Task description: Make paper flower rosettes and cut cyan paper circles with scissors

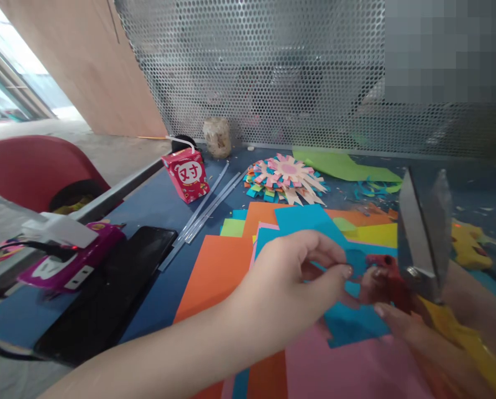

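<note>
My left hand (301, 271) reaches in over a pile of coloured paper, thumb and fingers pinched together. Between its fingertips is a small blue paper disc (356, 261). Close by on the right, my right hand (414, 327) is blurred, with its fingers curled around what look like scissors. Two broad metal blades (422, 238) stand upright and spread apart above that hand, with a rivet near their base. Red and yellow parts show around the grip, but blur hides their shape. Beneath both hands lie a blue sheet (356, 330) and a pink sheet (343, 368).
Layered paper rosettes (283, 172) and green paper (343, 166) lie toward the perforated metal panel (248, 72). Left are a red drink carton (187, 174), clear sticks (208, 213), a black phone (118, 293) and a purple power strip (90, 260). A yellow object (468, 246) lies right.
</note>
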`<state>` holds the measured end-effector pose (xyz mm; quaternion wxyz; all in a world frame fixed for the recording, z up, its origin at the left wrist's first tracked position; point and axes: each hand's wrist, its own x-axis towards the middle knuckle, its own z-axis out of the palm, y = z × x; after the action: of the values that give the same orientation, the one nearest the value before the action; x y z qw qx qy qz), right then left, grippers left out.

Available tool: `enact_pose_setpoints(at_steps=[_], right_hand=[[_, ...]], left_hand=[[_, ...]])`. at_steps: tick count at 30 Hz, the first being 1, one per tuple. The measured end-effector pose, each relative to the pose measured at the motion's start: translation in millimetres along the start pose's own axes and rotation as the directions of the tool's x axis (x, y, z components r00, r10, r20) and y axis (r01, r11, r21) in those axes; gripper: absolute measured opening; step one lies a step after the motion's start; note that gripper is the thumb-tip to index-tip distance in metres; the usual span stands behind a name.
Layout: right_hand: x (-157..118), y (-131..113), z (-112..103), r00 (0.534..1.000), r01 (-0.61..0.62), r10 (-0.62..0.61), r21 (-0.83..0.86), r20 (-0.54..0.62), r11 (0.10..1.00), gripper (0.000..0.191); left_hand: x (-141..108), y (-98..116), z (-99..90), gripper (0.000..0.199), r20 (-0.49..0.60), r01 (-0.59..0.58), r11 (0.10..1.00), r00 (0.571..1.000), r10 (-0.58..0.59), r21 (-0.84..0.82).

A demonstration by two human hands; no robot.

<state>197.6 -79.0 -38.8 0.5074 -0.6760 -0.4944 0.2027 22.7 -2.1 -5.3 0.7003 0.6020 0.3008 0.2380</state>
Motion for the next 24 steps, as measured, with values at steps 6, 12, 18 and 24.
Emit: enact_pose_setpoints(at_steps=[6,12,18,24], right_hand=[[-6,-1,10,1.0,0.019,-0.018,0.026,-0.017,0.999,0.035],[8,23,-9,0.969,0.133,-0.155,0.121,0.192,0.984,0.021],[11,28,-14,0.917,0.291,-0.268,-0.036,0.297,0.956,0.028],[2,16,-6,0.852,0.421,-0.337,-0.141,0.4,0.896,0.02]], left_hand=[[1,10,-3.4,0.01,0.007,0.003,0.978,1.0,-0.002,-0.208],[0,18,-12.0,0.007,-0.07,-0.072,0.975,0.996,0.058,-0.21],[-2,26,-12.9,0.02,-0.107,-0.038,0.977,0.994,0.016,-0.21],[-4,30,-9.6,0.021,-0.096,-0.08,0.986,0.993,0.067,-0.144]])
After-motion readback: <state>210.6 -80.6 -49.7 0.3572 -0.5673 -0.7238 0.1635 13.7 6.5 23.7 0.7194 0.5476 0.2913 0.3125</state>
